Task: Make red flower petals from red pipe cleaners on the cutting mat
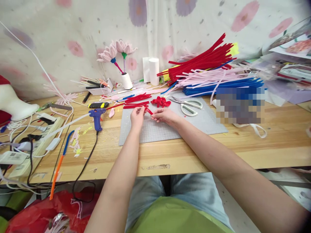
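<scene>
A short red pipe cleaner (148, 111) stretches between my two hands, just above the grey cutting mat (155, 131). My left hand (137, 116) pinches its left end, and the fingers of my right hand (163, 115) are closed on the other end. Beyond the hands lie cut red pipe cleaners (137, 98) in loose rows. Beside them is a small pile of curled red pieces (161, 101). Scissors with white and green handles (190, 108) rest on the mat, to the right of the pile.
A blue glue gun (97, 118) and a utility knife (98, 105) lie left of the mat. Pink pipe-cleaner flowers (116, 53) stand at the back. Bundled red pipe cleaners (201, 61) and blue ones (223, 86) are piled back right. A cabled power strip (36, 149) occupies the left side.
</scene>
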A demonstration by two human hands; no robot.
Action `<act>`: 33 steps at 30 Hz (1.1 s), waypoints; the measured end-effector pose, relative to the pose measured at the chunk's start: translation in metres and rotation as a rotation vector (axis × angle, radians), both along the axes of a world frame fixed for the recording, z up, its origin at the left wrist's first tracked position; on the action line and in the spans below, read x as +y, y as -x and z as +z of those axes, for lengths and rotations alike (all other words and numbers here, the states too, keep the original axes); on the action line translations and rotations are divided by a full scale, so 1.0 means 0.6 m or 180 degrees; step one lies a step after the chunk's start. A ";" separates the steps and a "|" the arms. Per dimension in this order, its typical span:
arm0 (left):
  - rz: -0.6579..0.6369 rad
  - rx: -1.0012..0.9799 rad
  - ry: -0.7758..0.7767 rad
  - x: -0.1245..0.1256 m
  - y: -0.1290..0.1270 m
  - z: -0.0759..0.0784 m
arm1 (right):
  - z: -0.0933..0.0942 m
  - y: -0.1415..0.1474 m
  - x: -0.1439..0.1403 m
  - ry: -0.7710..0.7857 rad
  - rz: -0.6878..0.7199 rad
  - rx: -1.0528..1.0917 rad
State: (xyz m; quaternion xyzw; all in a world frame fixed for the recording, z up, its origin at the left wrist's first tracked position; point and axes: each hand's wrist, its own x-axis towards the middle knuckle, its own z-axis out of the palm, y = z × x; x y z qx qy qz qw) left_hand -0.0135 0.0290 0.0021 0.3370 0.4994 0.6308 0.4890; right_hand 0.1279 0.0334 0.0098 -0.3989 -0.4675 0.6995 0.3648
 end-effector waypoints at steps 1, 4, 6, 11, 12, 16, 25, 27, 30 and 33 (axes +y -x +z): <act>-0.0080 0.0175 -0.0029 -0.001 0.000 -0.001 | -0.001 0.000 0.001 -0.0002 -0.0079 0.0049; -0.0706 0.0311 -0.0102 -0.007 -0.006 -0.006 | -0.004 0.002 0.003 0.0006 -0.0127 0.0134; -0.0938 0.0282 -0.0078 -0.010 -0.011 -0.009 | -0.005 0.004 0.002 -0.0067 -0.0082 0.0047; -0.0822 0.0124 0.0173 -0.013 -0.012 -0.002 | -0.005 0.002 0.007 -0.0675 -0.0014 -0.0710; -0.0801 0.0091 0.0223 -0.014 -0.011 0.002 | -0.003 -0.003 0.010 -0.0800 -0.0084 -0.0866; -0.1348 0.0219 0.0798 -0.024 -0.007 0.021 | 0.005 -0.028 0.023 -0.1070 -0.0687 -0.0827; -0.2094 0.0850 0.1079 -0.038 -0.013 0.030 | -0.009 -0.032 0.026 -0.1032 -0.0154 -0.0632; -0.2068 0.0888 0.0995 -0.035 -0.014 0.024 | -0.011 -0.027 0.025 -0.0963 -0.0338 -0.0537; -0.1961 0.0945 0.0872 -0.028 -0.019 0.013 | -0.012 -0.014 0.023 -0.0722 -0.0761 -0.0366; -0.1900 0.0975 0.0763 -0.026 -0.027 0.007 | -0.013 -0.004 0.022 -0.0443 -0.1112 -0.0213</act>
